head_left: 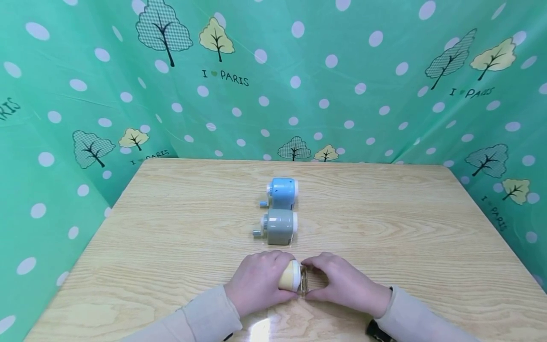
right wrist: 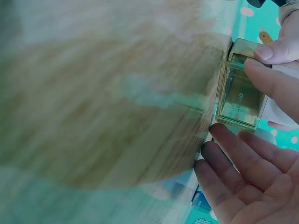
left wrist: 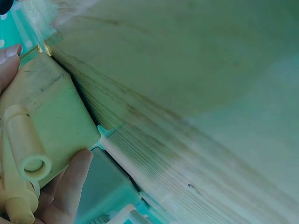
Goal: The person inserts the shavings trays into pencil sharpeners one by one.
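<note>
My left hand (head_left: 260, 282) grips a yellow crank pencil sharpener (head_left: 289, 276), its white-rimmed end facing right. The sharpener's yellow body (left wrist: 56, 93) and crank handle (left wrist: 24, 142) show in the left wrist view, with fingers along two sides. A clear amber shavings drawer (right wrist: 240, 95) stands right at that white end. My right hand (head_left: 342, 285) pinches the drawer's edges between thumb and fingers, while its other fingers spread out in the right wrist view. Just beyond the hands sits a grey crank sharpener (head_left: 279, 228).
A blue crank sharpener (head_left: 284, 192) stands right behind the grey one. All are on a wood-grain table (head_left: 384, 213). A green curtain with dots and trees (head_left: 299, 71) hangs around its back and sides. A black object (head_left: 376, 330) lies by the right sleeve.
</note>
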{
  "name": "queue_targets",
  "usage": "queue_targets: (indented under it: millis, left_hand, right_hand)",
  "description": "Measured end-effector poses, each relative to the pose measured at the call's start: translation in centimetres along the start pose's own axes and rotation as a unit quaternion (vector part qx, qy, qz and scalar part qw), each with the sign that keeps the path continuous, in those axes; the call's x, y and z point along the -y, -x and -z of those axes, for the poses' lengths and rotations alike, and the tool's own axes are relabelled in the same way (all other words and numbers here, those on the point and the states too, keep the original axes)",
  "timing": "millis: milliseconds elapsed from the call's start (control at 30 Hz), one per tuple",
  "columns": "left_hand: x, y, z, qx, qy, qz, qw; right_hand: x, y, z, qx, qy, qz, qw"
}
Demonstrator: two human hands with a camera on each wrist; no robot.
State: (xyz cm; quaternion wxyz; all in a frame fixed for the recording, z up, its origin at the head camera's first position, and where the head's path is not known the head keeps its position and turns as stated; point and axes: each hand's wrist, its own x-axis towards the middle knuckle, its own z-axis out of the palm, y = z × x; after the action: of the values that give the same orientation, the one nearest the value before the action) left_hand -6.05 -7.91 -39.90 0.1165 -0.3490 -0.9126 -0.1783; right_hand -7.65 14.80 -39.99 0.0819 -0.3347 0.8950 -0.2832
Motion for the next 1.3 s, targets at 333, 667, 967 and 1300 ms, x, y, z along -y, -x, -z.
queue_targets:
  millis: [333,667,967,1300]
  left_hand:
    - [0.03,0.02,-0.08,-0.001,0.002,0.001,1.0000]
    - [0.10,0.03,-0.15,-0.014,-0.002,-0.009,0.9999]
    - [0.07,-0.03,-0.06,-0.014,-0.001,-0.007,0.9999]
    - [0.08,0.07,-0.19,-0.013,0.002,-0.003,0.9999]
  right_hand:
    - [-0.13,0.06,0.08,-0.009,0.004,0.009,1.000]
    - [-0.17,-0.02,0.04,-0.014,0.003,0.018,1.000]
    - [-0.04,-0.05,0.07,-0.018,0.006,0.025,1.000]
    - [-0.07,-0.12,-0.02,-0.015,0.009,0.023,1.000]
